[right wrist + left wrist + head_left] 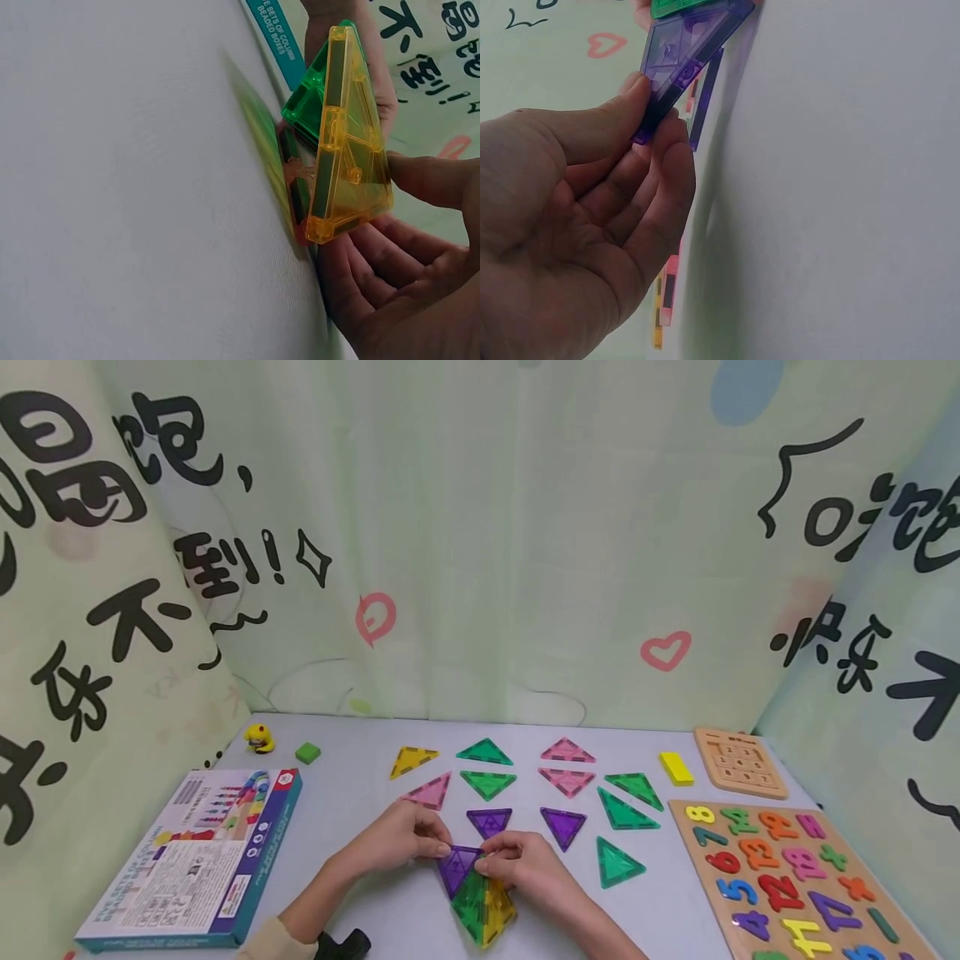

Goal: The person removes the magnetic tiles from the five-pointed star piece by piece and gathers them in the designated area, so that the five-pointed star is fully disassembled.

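Both hands meet at the table's near middle over a small raised cluster of magnetic triangle tiles. My left hand [431,842] pinches the purple tile [456,867] between thumb and fingers; the same purple tile [686,52] stands tilted off the table in the left wrist view. My right hand [498,858] holds the joined green tile [471,900] and yellow tile [497,906]. In the right wrist view the yellow tile [349,142] stands upright with the green tile [307,105] behind it, thumb and fingers around them.
Loose triangle tiles lie beyond the hands: purple [489,821], green [619,862], pink [567,749], yellow [411,760]. The tile box [198,852] lies at left. A number puzzle board [795,877] and a small wooden board [738,762] lie at right.
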{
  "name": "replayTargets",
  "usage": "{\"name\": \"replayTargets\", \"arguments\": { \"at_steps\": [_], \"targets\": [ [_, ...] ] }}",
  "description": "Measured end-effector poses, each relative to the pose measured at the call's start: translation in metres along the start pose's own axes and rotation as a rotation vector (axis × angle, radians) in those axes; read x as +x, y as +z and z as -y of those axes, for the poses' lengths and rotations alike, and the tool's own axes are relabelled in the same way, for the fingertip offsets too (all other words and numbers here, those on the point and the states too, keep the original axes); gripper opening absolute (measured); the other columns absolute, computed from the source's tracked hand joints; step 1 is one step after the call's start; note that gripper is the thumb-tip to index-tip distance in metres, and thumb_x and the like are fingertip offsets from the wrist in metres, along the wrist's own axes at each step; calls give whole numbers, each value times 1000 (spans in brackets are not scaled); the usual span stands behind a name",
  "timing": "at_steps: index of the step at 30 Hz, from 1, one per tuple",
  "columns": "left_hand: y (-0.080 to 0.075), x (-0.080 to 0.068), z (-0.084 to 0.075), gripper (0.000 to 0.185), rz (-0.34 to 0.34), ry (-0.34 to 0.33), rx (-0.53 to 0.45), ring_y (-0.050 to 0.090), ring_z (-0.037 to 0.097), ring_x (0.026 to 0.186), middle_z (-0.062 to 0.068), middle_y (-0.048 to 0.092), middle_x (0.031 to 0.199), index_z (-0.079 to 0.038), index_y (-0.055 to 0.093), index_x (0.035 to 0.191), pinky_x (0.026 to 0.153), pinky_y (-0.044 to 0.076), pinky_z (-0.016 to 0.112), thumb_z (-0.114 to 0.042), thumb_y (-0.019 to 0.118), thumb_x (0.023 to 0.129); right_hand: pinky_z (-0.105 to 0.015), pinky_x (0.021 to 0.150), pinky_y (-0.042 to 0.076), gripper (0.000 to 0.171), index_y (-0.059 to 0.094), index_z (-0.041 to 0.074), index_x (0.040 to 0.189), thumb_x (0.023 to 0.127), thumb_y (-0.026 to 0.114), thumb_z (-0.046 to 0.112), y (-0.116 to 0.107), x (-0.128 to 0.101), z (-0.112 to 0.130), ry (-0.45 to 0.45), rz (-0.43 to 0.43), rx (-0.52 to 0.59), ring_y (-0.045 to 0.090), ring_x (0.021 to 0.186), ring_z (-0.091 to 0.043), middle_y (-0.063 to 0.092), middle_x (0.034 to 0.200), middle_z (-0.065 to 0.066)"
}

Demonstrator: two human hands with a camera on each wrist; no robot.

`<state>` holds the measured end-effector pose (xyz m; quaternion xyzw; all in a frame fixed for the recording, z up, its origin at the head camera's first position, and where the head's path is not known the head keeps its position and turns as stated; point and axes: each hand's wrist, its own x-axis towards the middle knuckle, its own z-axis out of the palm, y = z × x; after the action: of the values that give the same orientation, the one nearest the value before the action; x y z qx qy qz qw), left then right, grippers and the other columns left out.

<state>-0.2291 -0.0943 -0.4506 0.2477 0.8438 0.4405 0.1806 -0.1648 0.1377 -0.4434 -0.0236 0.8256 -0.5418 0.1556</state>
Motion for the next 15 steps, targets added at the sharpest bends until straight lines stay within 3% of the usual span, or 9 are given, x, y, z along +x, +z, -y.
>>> {"name": "replayTargets", "arguments": {
  "at_steps": [7,11,15],
  "targets": [
    [0,0,1,4,-41,-34,2,55,11,71,-5,68,77,-18,76,87,60,46,22,-22,76,88,-27,68,52,31,71,2,106,88,74,28,-3,-1,-1,22,8,60,59,73,-11,73,88,0],
    [-2,-2,3,5,-132,-68,49,56,11,70,-5,66,76,-17,75,86,61,48,23,-21,75,89,-27,67,50,27,70,1,104,89,73,24,-5,-2,-3,22,14,90,57,71,-11,73,84,1],
    [-1,-3,4,7,-224,-93,157,55,10,70,-8,66,74,-17,75,83,63,47,23,-22,75,89,-27,67,50,28,69,2,104,89,72,25,-5,-3,-4,22,12,82,57,71,-11,72,83,1]
  ]
}}
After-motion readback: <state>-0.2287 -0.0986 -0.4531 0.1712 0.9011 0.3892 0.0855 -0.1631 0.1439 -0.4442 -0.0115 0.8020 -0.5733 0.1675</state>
